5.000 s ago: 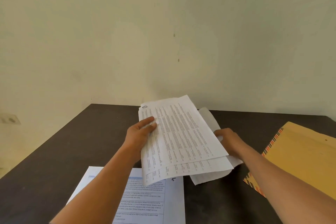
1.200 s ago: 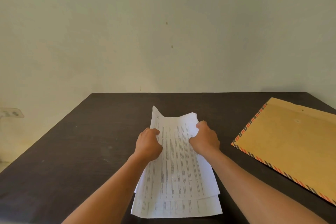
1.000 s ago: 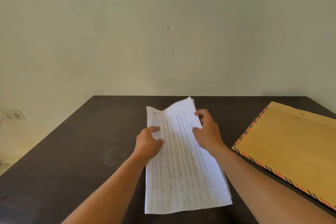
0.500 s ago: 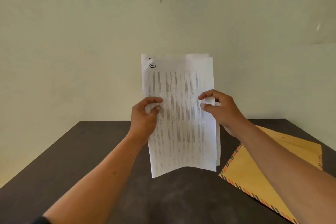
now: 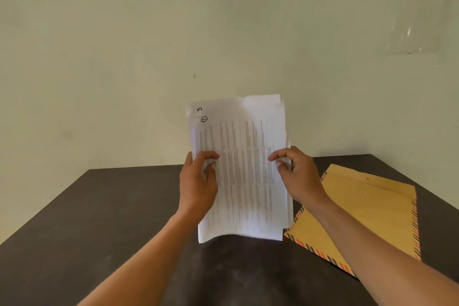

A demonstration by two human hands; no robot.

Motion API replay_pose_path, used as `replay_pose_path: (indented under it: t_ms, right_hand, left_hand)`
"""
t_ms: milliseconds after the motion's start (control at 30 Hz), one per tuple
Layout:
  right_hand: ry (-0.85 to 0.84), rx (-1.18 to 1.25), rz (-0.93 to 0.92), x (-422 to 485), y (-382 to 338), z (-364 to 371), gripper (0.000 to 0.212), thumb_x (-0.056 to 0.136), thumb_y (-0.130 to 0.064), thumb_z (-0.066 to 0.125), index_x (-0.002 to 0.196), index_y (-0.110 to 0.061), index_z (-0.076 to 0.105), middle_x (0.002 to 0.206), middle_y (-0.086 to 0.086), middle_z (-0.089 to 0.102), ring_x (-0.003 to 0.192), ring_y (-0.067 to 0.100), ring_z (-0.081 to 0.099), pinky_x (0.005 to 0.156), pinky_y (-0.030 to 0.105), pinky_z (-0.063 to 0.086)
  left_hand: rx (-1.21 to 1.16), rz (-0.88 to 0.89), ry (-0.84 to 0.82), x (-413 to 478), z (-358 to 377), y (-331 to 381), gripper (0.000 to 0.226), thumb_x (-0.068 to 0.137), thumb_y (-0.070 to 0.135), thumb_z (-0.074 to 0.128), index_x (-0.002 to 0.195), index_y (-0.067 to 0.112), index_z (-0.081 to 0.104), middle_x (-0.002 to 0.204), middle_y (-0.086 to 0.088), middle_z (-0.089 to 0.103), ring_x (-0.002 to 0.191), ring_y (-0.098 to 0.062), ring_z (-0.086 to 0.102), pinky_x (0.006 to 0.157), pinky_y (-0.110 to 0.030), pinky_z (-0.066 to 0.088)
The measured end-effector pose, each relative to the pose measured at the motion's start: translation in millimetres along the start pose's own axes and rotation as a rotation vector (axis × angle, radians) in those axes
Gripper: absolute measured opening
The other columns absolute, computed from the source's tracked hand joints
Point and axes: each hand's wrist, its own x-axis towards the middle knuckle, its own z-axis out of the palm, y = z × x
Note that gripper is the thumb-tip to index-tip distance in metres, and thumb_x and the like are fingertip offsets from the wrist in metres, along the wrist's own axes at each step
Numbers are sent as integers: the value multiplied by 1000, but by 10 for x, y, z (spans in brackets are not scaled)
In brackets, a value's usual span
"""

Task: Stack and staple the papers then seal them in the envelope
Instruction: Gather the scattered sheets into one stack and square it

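Dark matte table (image 5: 99,231), open surface left of the grip.
A flat kraft envelope (image 5: 360,213) with striped edging lies just right of the right hand (image 5: 298,176). It and the left hand (image 5: 198,181) pinch the side edges of white printed papers (image 5: 243,169), held upright, top edges uneven, lower edge bowed.

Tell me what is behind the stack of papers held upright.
Wall shows above the papers, table beside them, and a corner of the envelope reaches their lower right edge. The left hand and right hand pinch their sides. The table directly behind is covered.
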Motion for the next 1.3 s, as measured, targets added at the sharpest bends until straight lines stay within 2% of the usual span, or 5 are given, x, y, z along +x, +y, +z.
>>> replay_pose_path:
  t_ms: [500,800,933,1133,1300]
  right_hand:
    - [24,-17,84,-171,24,183,34,96,-1,60,87,-33,68,101,-22,65,85,-3,59,83,13,48]
    - [-43,29,137,-305,134,281,29,96,1,59,84,-24,68,111,-20,57,114,5,49,90,15,51]
    - [-40,4,101,-226,54,299,34,96,2,59,81,-28,67,105,-22,59,100,-6,57,84,1,40]
    - [-101,10,140,-185,92,244,24,90,-1,68,90,-25,68,106,-11,66,107,13,61,85,16,47]
    - [-32,83,159,-30,-5,168,24,87,-3,70,91,-27,69,105,-6,70,90,20,69,73,25,57]
  left_hand:
    - [-10,-36,45,-75,24,17,27,97,9,59,117,26,56,117,9,55,106,-10,54,79,-6,39]
    - [18,0,17,-211,26,-97,55,92,15,67,130,42,39,132,16,47,119,-7,49,101,-31,42]
    - [-193,-127,124,-55,-24,148,76,94,22,67,144,48,16,117,9,60,97,-9,65,74,-26,55]
    - [-216,-234,121,159,-99,104,15,99,24,60,112,18,64,95,7,71,86,-8,69,54,-9,49]
    - [-231,-230,100,151,-91,73,20,97,37,61,98,17,59,90,4,69,80,-12,69,56,-15,50]
